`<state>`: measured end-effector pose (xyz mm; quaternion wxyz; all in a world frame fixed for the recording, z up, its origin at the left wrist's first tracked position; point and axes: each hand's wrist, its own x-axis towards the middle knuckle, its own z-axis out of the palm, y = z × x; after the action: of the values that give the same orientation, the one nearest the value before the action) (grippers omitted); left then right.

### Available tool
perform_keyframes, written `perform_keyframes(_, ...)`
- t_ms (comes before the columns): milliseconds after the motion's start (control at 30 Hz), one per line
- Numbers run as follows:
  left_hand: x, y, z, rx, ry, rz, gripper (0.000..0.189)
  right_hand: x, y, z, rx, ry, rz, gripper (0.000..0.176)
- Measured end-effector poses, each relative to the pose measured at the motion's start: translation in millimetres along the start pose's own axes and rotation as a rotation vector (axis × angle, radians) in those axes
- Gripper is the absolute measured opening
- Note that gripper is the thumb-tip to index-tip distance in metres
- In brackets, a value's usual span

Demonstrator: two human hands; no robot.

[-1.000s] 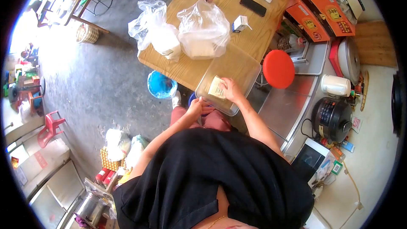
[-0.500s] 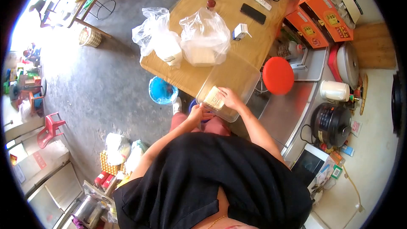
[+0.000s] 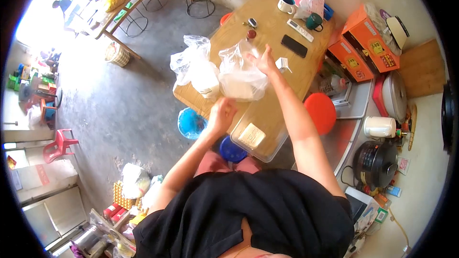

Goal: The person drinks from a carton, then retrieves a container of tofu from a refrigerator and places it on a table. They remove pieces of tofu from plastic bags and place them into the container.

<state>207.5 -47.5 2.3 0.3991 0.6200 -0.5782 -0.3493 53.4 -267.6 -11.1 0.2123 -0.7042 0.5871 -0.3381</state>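
Right hand [image 3: 262, 61], fingers splayed, presses the clear plastic bag's [image 3: 239, 79] top to steady it, while the left hand [image 3: 221, 113] hovers loosely curled at the wooden table's [image 3: 267, 19] near edge beside the clear container [image 3: 265, 114] — contents, if any, hidden.

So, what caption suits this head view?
Right hand at a plastic bag, left hand beside clear container holding a block.

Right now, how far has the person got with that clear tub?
Done: one pale block lies in the clear tub. In hand: the right hand, fingers spread, is on the clear bag; the left hand hovers by its lower edge. Left: more pale contents show inside it.
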Motion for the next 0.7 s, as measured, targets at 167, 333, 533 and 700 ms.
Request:
perform_keyframes(167, 78.6, 49.1, -39.0, 0.229, 0.372, 0.374, 0.063, -30.0, -63.2, -51.1, 0.304, -0.384, -0.128, 0.023)
perform_keyframes(333, 105.7, 42.7, -43.5, 0.274, 0.313, 0.45, 0.085, -88.2, -79.2, -107.2, 0.155, -0.277, -0.381, 0.01)
perform_keyframes(533, 69.6, 45.6, -54.1, 0.026, -0.155, 0.018, 0.026, -128.9, -90.0, -151.4, -0.007, -0.294, -0.685, 0.014)
perform_keyframes(700, 45.5, 44.7, -53.4, -0.387, 0.153, -0.049, 0.015, -140.7, -103.8, -164.5, -0.251, -0.277, -0.486, 0.016)
